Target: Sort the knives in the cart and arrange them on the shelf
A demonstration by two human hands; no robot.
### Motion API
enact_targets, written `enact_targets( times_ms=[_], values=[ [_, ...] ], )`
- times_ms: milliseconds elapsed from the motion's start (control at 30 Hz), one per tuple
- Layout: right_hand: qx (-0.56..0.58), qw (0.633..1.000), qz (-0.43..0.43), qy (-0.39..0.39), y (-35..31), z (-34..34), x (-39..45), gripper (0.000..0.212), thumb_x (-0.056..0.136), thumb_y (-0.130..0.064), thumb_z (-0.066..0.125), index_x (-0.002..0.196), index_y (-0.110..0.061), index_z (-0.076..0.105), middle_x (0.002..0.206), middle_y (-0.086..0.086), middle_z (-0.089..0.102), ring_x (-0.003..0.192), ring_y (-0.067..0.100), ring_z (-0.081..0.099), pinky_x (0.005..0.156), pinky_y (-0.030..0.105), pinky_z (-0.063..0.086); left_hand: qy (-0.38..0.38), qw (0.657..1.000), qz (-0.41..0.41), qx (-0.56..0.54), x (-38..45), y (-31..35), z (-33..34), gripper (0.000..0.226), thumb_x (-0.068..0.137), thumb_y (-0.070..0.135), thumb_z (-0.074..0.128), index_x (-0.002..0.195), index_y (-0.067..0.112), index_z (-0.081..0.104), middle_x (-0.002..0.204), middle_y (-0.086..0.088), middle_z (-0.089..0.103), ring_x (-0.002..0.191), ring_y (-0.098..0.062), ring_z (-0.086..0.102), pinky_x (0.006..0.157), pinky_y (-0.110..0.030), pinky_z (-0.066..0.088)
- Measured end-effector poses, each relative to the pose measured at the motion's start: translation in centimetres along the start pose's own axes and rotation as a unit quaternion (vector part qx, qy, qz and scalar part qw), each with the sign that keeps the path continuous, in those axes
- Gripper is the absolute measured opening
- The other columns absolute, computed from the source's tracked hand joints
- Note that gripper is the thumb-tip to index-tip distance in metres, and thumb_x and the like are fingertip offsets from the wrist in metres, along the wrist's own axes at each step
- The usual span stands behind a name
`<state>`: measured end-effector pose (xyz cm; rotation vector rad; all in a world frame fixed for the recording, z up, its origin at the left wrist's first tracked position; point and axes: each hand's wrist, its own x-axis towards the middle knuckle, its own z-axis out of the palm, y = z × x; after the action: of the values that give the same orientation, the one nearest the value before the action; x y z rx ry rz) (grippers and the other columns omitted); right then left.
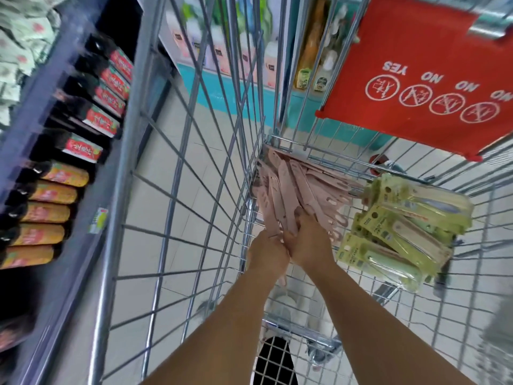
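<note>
Together, both hands' grip clasps pink knives [280, 190], left hand [268, 252], right hand [309, 243], inside cart [194, 134]

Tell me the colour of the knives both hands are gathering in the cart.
Pale pink knives, seen in the head view.

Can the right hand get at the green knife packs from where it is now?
Probably yes. The right hand is busy gripping the pink knives, but the green knife packs lie uncovered just beside it in the cart, nothing between.
</note>
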<state>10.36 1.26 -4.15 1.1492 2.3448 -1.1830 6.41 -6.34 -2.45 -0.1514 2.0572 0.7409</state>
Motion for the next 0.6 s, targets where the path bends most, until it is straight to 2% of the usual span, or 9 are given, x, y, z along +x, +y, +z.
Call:
enact_targets(
  times_ms=[67, 100, 167, 267, 367, 433, 467, 533, 600],
  values=[
    [0.026, 0.999, 0.021, -0.015, -0.1, 0.1, -0.1, 0.017, 0.085, -0.017, 0.062, 0.096, -0.022, 0.05, 0.087, -0.003, 0.058, 0.084, 0.022, 0.055, 0.055, 0.024, 0.027, -0.017, 1.0, 0.01, 0.023, -0.2, -0.2, -0.2, 0.024, 0.091, 0.012, 0.042, 0.097, 0.007, 0.065, 0.088, -0.011, 0.066, 0.084, -0.03, 0.064, 0.068, -0.034, 0.051],
    [0.045, 0.998, 0.032, -0.018, 0.0, 0.3, -0.3, 0.017, 0.085, -0.018, 0.062, 0.094, -0.022, 0.049, 0.085, -0.004, 0.056, 0.082, 0.02, 0.055, 0.054, 0.024, 0.03, -0.021, 0.999, 0.019, 0.032, -0.3, -0.3, -0.3, 0.024, 0.091, 0.011, 0.041, 0.099, 0.006, 0.064, 0.088, -0.01, 0.065, 0.081, -0.029, 0.063, 0.065, -0.032, 0.049],
    [0.064, 0.996, 0.052, -0.026, -0.1, 0.5, -0.9, 0.017, 0.09, -0.024, 0.057, 0.102, -0.015, 0.049, 0.092, 0.001, 0.06, 0.086, 0.023, 0.059, 0.06, 0.026, 0.038, -0.018, 0.999, 0.032, 0.039, -0.9, -0.4, -0.4, 0.025, 0.091, 0.009, 0.041, 0.104, 0.004, 0.061, 0.091, -0.011, 0.064, 0.077, -0.024, 0.057, 0.06, -0.026, 0.042],
    [0.065, 0.993, 0.093, -0.032, -0.7, 0.2, -2.7, 0.019, 0.099, -0.029, 0.042, 0.098, -0.011, 0.046, 0.081, 0.001, 0.055, 0.079, 0.023, 0.053, 0.061, 0.03, 0.034, 0.002, 0.997, 0.05, 0.061, -2.7, 0.0, -0.8, 0.023, 0.096, 0.011, 0.036, 0.107, 0.005, 0.055, 0.093, -0.007, 0.06, 0.077, -0.02, 0.05, 0.055, -0.025, 0.034],
    [0.08, 0.989, 0.122, 0.032, -1.4, -0.9, -5.0, 0.023, 0.101, -0.021, 0.035, 0.118, -0.007, 0.044, 0.087, 0.005, 0.057, 0.077, 0.023, 0.052, 0.063, 0.03, 0.033, 0.029, 0.989, 0.09, 0.11, -5.6, 1.0, -2.1, 0.019, 0.1, 0.011, 0.032, 0.109, 0.007, 0.049, 0.089, -0.004, 0.053, 0.075, -0.018, 0.045, 0.053, -0.024, 0.028],
    [0.088, 0.985, 0.131, 0.073, -1.9, -2.0, -6.9, 0.021, 0.101, -0.016, 0.032, 0.116, -0.007, 0.044, 0.078, 0.0, 0.051, 0.079, 0.026, 0.053, 0.065, 0.031, 0.034, 0.041, 0.988, 0.104, 0.105, -7.7, 1.7, -2.9, 0.02, 0.102, 0.014, 0.028, 0.104, 0.012, 0.047, 0.079, 0.001, 0.047, 0.067, -0.017, 0.044, 0.051, -0.026, 0.026],
    [0.097, 0.982, 0.136, 0.088, -2.4, -2.7, -8.0, 0.019, 0.101, -0.015, 0.032, 0.114, -0.007, 0.044, 0.077, 0.0, 0.05, 0.08, 0.027, 0.054, 0.066, 0.031, 0.034, 0.041, 0.99, 0.106, 0.085, -8.7, 2.0, -3.3, 0.022, 0.102, 0.016, 0.025, 0.095, 0.018, 0.046, 0.074, 0.002, 0.046, 0.062, -0.016, 0.043, 0.048, -0.027, 0.027],
    [0.111, 0.977, 0.132, 0.126, -3.7, -4.6, -10.5, 0.016, 0.101, -0.015, 0.032, 0.111, -0.009, 0.043, 0.083, 0.005, 0.052, 0.079, 0.028, 0.053, 0.066, 0.031, 0.034, 0.037, 0.991, 0.122, 0.044, -10.9, 2.6, -4.2, 0.025, 0.101, 0.018, 0.023, 0.086, 0.023, 0.042, 0.074, -0.002, 0.051, 0.063, -0.018, 0.047, 0.052, -0.029, 0.033],
    [0.115, 0.972, 0.117, 0.169, -5.3, -6.6, -13.3, 0.014, 0.102, -0.018, 0.033, 0.107, -0.009, 0.042, 0.086, 0.008, 0.052, 0.082, 0.031, 0.055, 0.066, 0.031, 0.032, 0.025, 0.986, 0.161, 0.039, -13.4, 3.2, -5.2, 0.026, 0.097, 0.01, 0.025, 0.112, 0.022, 0.044, 0.095, -0.01, 0.06, 0.079, -0.027, 0.056, 0.061, -0.033, 0.038]
  ],
)
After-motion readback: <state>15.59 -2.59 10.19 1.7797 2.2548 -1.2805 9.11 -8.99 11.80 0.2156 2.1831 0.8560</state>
